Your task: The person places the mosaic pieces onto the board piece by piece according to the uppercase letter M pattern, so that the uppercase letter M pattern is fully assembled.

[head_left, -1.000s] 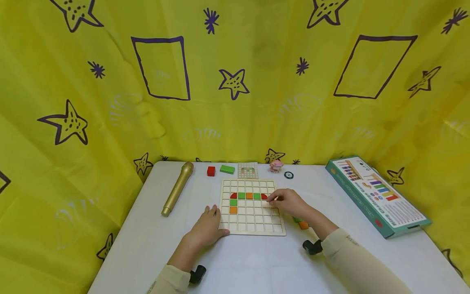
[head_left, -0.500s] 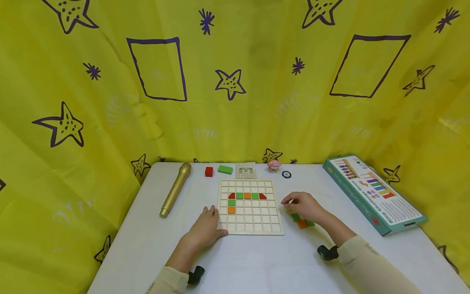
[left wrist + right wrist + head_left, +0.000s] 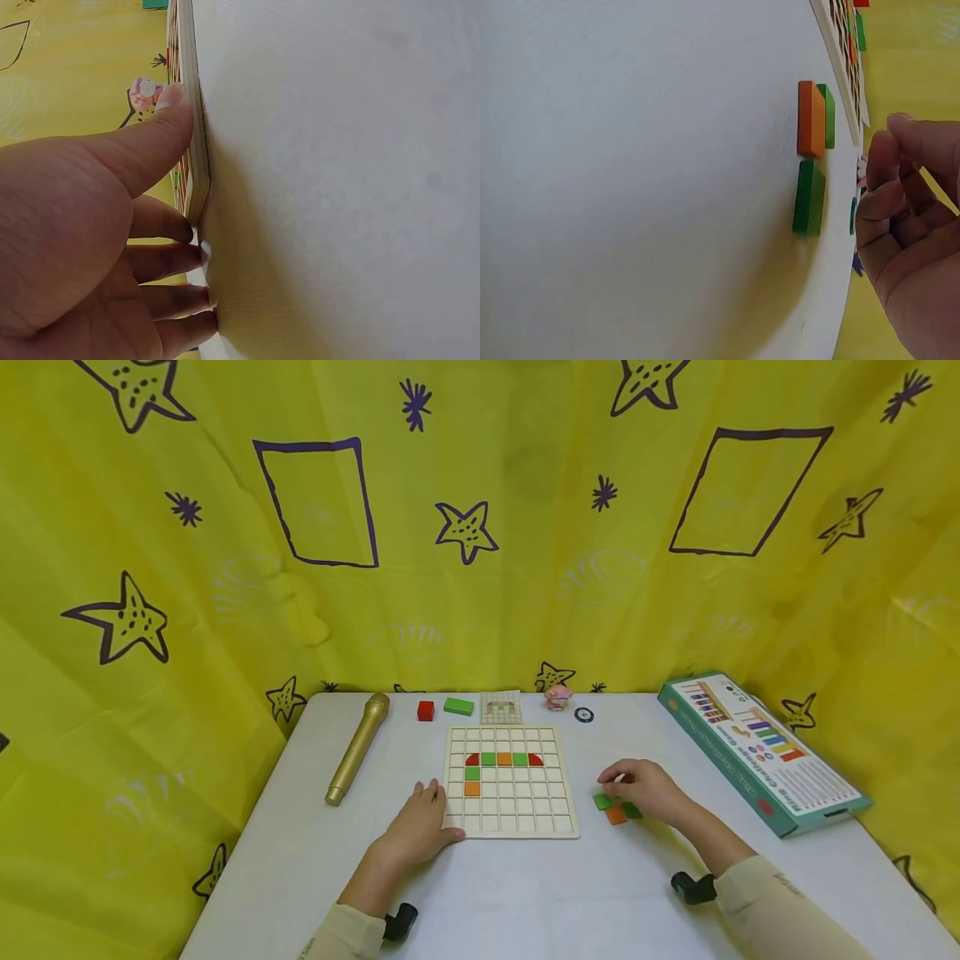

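Observation:
A pale wooden grid board [image 3: 517,807] lies mid-table, with green and orange square tiles and two rounded red tiles [image 3: 536,760] in its cells. Along its left side rests my left hand [image 3: 417,827]; in the left wrist view the thumb [image 3: 172,112] lies on the board's edge, the other fingertips touching the table. Right of the board, my right hand [image 3: 648,789] hovers over loose tiles: an orange tile [image 3: 616,816] and two green tiles [image 3: 602,802]. Its thumb and index finger come close together with nothing between them in the right wrist view, above the orange tile [image 3: 806,118].
Behind the board are a pattern card [image 3: 500,707], a green block [image 3: 459,706], a red block [image 3: 425,711], a pink figurine [image 3: 558,697] and a round disc [image 3: 584,715]. A gold microphone [image 3: 358,749] lies left; a teal game box [image 3: 761,752] lies right.
My right hand has left the red tile at the board's upper right and moved right, over the loose tiles. The left hand has stayed at the board's left edge.

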`<state>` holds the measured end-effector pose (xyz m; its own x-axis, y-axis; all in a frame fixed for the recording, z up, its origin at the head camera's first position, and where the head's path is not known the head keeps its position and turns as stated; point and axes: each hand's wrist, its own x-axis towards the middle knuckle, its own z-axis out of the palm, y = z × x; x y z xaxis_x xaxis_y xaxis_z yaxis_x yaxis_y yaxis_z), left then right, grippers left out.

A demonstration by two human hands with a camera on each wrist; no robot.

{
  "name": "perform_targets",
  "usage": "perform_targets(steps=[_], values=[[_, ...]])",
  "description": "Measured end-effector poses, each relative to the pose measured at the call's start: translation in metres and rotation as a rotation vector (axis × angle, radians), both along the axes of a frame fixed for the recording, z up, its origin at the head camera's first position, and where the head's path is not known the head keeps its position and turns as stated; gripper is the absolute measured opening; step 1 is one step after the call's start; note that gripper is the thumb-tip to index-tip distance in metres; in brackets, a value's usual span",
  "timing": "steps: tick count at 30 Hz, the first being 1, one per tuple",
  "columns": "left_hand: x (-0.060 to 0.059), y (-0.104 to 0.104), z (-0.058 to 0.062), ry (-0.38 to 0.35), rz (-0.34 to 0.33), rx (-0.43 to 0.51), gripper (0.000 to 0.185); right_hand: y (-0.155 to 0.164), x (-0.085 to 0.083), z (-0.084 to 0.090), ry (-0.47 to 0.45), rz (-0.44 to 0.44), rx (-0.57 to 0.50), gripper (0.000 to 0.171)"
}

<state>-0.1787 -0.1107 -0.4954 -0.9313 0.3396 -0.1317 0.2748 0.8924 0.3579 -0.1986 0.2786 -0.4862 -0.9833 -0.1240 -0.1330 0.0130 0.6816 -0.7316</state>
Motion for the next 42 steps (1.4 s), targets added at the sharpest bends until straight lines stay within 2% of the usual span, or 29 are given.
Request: perform_targets(steps=[5,12,22,29,42], values=[[0.001,0.0,0.001,0.001,0.006,-0.003,0.085,0.007,0.004,0.0,-0.017,-0.032,0.03,0.011],[0.0,0.001,0.001,-0.001,0.008,-0.007,0.086,0.026,0.01,-0.005,0.004,0.024,0.05,0.014],[0.0,0.0,0.002,-0.003,0.005,-0.008,0.086,0.04,0.019,-0.004,-0.016,0.091,0.05,0.032],[0.0,0.001,0.001,-0.006,0.011,0.008,0.086,0.042,0.018,-0.004,-0.05,0.112,0.048,0.024],[-0.001,0.001,0.002,-0.013,0.015,-0.004,0.086,0.044,0.018,-0.003,-0.048,0.163,0.028,0.014]])
